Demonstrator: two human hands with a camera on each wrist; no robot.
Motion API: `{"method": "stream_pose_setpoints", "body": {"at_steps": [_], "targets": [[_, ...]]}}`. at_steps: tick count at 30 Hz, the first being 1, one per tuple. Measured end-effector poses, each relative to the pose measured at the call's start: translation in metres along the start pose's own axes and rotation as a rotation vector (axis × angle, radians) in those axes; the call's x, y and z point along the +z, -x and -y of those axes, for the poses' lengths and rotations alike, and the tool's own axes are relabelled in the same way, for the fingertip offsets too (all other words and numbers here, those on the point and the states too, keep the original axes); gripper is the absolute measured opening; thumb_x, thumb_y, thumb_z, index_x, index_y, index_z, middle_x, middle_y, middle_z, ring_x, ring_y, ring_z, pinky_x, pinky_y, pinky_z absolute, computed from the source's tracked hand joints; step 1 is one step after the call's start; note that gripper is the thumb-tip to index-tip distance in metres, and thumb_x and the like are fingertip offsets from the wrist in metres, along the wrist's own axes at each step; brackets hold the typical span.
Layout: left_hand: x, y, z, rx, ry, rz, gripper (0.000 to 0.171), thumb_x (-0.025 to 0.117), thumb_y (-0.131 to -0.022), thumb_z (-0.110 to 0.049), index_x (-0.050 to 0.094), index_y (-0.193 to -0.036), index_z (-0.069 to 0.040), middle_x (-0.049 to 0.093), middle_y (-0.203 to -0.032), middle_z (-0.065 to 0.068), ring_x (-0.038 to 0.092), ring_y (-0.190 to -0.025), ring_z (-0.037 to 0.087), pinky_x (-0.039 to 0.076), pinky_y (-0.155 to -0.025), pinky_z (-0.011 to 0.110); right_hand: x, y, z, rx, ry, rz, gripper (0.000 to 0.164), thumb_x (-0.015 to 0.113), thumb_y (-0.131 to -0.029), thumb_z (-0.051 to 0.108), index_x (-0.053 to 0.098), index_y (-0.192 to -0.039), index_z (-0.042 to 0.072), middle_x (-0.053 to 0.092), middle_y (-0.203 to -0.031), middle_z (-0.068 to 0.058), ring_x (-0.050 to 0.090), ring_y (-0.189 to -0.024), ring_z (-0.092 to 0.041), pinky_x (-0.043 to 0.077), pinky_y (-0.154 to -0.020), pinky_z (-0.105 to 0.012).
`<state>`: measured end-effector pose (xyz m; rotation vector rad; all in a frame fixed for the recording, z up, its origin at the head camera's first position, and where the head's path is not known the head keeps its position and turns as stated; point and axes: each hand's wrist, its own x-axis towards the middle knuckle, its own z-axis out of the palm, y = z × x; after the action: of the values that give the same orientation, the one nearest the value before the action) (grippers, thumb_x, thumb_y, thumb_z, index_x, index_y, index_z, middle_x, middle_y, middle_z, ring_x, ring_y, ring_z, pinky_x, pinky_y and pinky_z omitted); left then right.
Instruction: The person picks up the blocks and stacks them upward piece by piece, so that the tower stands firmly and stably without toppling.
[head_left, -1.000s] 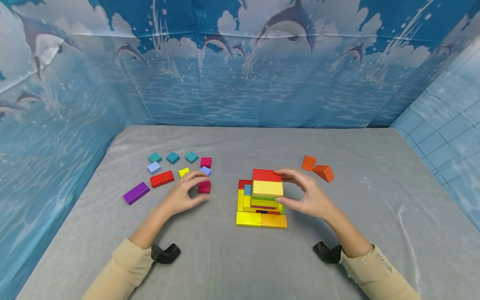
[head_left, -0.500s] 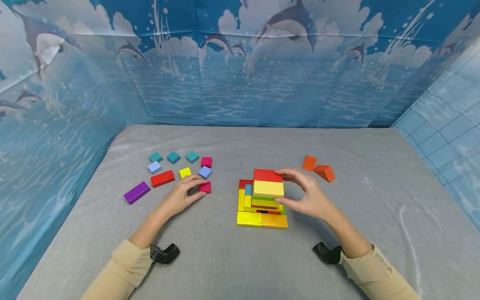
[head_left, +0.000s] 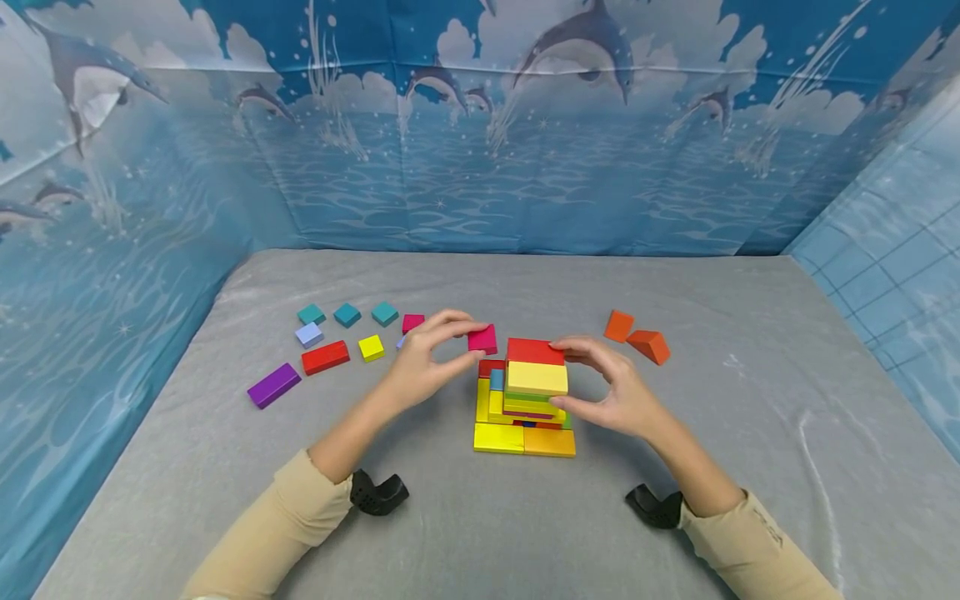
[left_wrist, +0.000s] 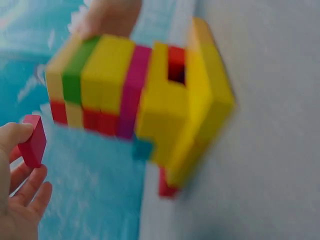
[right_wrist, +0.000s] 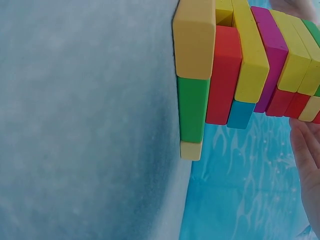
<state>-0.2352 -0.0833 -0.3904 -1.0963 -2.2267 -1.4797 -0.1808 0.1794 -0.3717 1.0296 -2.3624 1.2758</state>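
In the head view my left hand [head_left: 422, 363] pinches a pinkish-red block [head_left: 483, 340] between thumb and fingertips, at the far left of a block tower [head_left: 536, 378]. The left wrist view shows that block [left_wrist: 35, 142] under my left thumb, apart from the tower. Layers of yellow, green, magenta, red and blue blocks make up the tower, on a wider base of flat yellow and orange blocks. At its upper right, my right hand [head_left: 617, 388] holds it with the thumb at the front corner and a fingertip on the red top block [head_left: 536, 351].
Loose blocks lie at left: a purple one [head_left: 273, 386], a long red one [head_left: 325, 358], a yellow one [head_left: 371, 347], and several teal and light-blue ones. Two orange blocks, including a triangular one [head_left: 648, 346], lie at right. A dolphin-print curtain [head_left: 480, 167] hangs behind the grey tabletop.
My left hand reached the pinkish-red block, took it between thumb and fingers and carried it right and away, beside the tower. My right hand has stayed at the tower.
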Motion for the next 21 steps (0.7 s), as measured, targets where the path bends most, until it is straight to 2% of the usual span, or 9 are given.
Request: {"method": "stream_pose_setpoints", "body": {"at_steps": [4,8,15,21], "targets": [[0.012,-0.013,-0.013,0.026,0.011,0.060,0.033,0.069,-0.081,-0.009,0.064,-0.113,-0.003,0.057,-0.110,0.009,0.053,-0.101,0.017,0.047,-0.085,0.028,0.000,0.000,0.000,0.001,-0.010,0.003,0.061,0.077,-0.060,-0.012,0.050,-0.115,-0.011,0.055,-0.113,-0.021,0.053,-0.104,-0.008,0.046,-0.089,-0.027],[0.020,-0.019,-0.015,0.045,-0.024,0.113,0.033,0.069,-0.081,-0.009,0.064,-0.113,-0.003,0.056,-0.110,0.008,0.052,-0.102,0.015,0.047,-0.084,0.023,0.000,0.001,-0.002,0.009,-0.034,0.008,0.061,0.076,-0.060,-0.013,0.049,-0.115,-0.011,0.054,-0.113,-0.021,0.053,-0.104,-0.008,0.046,-0.089,-0.026],[0.025,-0.021,-0.013,0.044,-0.014,0.132,0.033,0.069,-0.081,-0.010,0.064,-0.113,-0.003,0.056,-0.109,0.008,0.052,-0.102,0.016,0.047,-0.083,0.022,0.001,0.001,-0.002,0.016,-0.066,0.010,0.061,0.075,-0.060,-0.016,0.048,-0.115,-0.012,0.053,-0.113,-0.023,0.053,-0.105,-0.007,0.045,-0.090,-0.027],[0.027,-0.021,-0.015,0.008,0.034,0.144,0.033,0.068,-0.082,-0.011,0.063,-0.114,-0.004,0.058,-0.112,0.008,0.053,-0.104,0.016,0.047,-0.086,0.024,0.001,0.002,-0.005,0.016,-0.087,0.008,0.060,0.074,-0.060,-0.017,0.048,-0.114,-0.013,0.053,-0.113,-0.024,0.052,-0.105,-0.007,0.045,-0.090,-0.027]]}}
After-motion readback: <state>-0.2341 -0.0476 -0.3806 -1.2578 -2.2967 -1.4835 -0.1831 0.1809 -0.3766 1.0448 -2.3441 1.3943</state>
